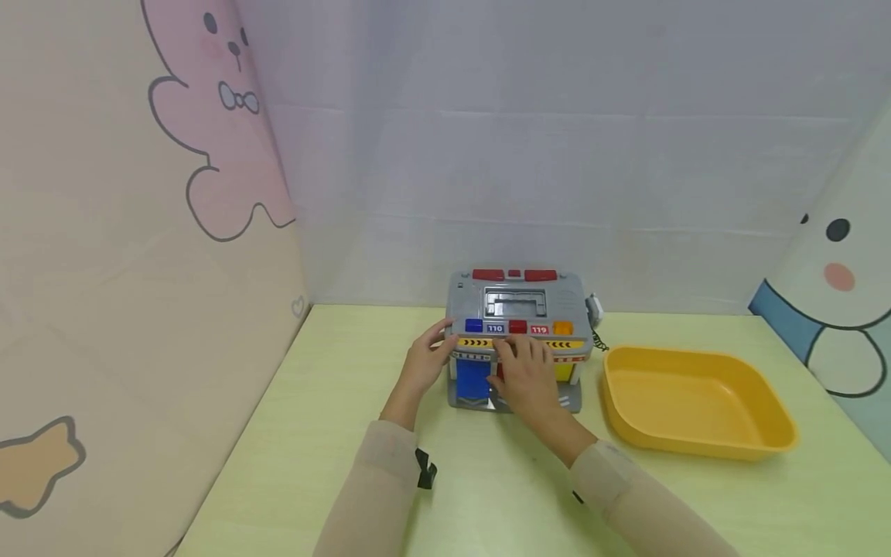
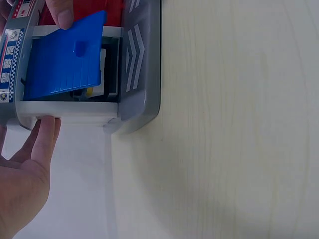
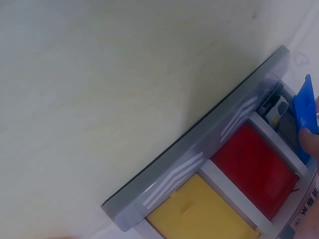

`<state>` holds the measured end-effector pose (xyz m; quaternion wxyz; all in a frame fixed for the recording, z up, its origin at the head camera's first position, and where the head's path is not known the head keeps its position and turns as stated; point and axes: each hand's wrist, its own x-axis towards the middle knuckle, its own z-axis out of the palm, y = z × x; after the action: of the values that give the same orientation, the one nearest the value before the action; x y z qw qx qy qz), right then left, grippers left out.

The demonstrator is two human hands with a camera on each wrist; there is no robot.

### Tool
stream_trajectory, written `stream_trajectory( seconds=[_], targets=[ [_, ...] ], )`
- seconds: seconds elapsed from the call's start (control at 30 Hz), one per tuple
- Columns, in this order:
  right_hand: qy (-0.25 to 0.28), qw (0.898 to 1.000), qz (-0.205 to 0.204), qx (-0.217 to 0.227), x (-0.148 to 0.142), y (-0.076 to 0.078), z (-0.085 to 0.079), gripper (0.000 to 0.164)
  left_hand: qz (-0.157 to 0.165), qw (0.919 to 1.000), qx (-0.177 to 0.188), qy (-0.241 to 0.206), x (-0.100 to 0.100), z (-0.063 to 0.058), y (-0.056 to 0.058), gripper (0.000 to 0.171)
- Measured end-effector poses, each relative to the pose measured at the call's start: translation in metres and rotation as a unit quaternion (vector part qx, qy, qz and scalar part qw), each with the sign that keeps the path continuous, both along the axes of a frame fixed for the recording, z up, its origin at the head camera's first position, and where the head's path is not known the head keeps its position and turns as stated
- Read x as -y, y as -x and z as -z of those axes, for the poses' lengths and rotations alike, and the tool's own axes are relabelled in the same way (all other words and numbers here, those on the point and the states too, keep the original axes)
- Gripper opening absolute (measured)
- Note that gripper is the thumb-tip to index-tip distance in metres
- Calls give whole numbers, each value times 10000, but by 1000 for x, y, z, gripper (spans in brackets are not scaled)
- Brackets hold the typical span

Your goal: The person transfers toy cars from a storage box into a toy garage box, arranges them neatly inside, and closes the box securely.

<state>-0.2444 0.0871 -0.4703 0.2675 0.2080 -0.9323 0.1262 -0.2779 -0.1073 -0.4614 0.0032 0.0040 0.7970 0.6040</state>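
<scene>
A grey toy garage (image 1: 459, 309) stands on the table, its front towards me. My left hand (image 1: 421, 368) holds its left end, fingers against the white side wall in the left wrist view. My right hand (image 1: 527, 384) is at the front, fingertips on the roof's edge and thumb at the edge of the blue door (image 2: 65, 59). That door is swung partly outward, and a small white and yellow object (image 3: 277, 113) shows in the bay behind it. In the right wrist view the red door (image 3: 254, 169) and yellow door (image 3: 199, 211) lie flat in their frames.
A yellow tray (image 1: 685, 445) sits on the table to the right of the garage. A small grey and white piece (image 1: 594, 309) with a dark cord hangs at the garage's right side. Printed cloth walls (image 1: 445, 170) stand behind and beside the table.
</scene>
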Motion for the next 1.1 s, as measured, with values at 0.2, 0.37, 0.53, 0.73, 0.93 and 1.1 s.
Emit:
stream_trajectory(
  seconds=[0.2,0.37,0.53,0.73,0.93,1.1],
  targets=[
    [-262,9994,137,-171,2,2,4,63,-22,10000,-5,-14,-1,2,0,44],
    [-400,9985,259,-276,4,3,6,63,-49,10000,32,4,-2,2,0,45],
    [-486,9976,396,-285,7,4,7,63,-82,9999,90,-21,-2,0,1,44],
    [-598,9966,495,-280,9,4,6,61,-67,10000,42,-18,-1,1,1,44],
    [-740,9952,637,-109,11,3,6,60,-92,9999,53,-43,-1,2,2,44],
    [-821,9939,727,-67,13,2,7,61,-87,9999,56,-20,-1,1,2,44]
  ],
)
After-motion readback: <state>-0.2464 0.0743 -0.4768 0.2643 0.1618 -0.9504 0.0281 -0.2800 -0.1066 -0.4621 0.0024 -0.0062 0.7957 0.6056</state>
